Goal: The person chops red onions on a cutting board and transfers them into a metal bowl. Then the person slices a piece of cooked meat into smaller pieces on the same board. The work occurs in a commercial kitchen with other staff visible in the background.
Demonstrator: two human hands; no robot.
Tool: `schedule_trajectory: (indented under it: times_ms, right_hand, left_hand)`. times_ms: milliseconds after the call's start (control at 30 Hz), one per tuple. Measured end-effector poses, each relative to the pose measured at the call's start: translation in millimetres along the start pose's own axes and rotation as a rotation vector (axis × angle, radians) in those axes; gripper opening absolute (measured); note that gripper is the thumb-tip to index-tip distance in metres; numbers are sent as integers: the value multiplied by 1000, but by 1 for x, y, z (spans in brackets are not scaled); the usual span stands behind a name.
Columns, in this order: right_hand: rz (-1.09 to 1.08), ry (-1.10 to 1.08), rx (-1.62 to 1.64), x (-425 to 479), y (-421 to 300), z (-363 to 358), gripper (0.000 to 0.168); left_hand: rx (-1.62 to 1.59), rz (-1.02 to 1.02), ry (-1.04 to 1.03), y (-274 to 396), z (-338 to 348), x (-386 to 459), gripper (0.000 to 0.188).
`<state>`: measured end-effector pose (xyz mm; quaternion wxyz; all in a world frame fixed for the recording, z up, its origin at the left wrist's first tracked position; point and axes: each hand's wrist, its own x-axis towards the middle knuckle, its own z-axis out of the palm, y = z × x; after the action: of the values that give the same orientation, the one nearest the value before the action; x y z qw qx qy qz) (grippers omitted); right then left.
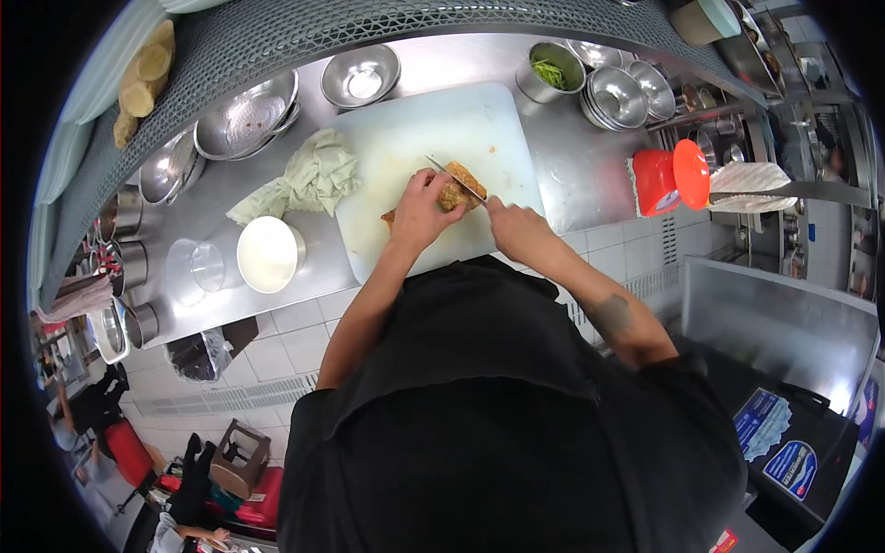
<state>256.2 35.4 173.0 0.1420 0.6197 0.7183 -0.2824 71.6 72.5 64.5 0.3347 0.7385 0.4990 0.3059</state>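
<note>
A white cutting board [429,124] lies before me on the steel counter. On it rests a golden-brown, crusty piece of food [453,198], perhaps fried meat. My left hand [420,213] presses down on this piece from the left, its fingertips close to the blade. Gripped by the handle in my right hand [520,229], a knife [455,180] crosses the food diagonally, its tip pointing to the upper left. I cannot tell how deep the blade sits. Another brown portion [388,218] shows at the left of my left wrist, partly hidden by the hand. A small crumb lies farther up the board.
Left of the board are a crumpled pale cloth [318,176], a white tub [268,254] and clear plastic containers [196,268]. Metal bowls [361,75] and a pot of cut greens [550,72] stand behind. A red scale [655,183] is at right. A mesh shelf [415,19] overhangs the back.
</note>
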Motion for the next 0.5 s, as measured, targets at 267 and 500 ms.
schedule_trajectory:
  times_ms: [267, 500]
  right_hand:
    - [-49, 139, 62, 20, 19, 43, 15]
    - [-32, 104, 46, -12, 35, 48, 16]
  left_hand:
    - [61, 86, 16, 1, 8, 1, 52]
    - [75, 51, 20, 0, 4, 1, 53]
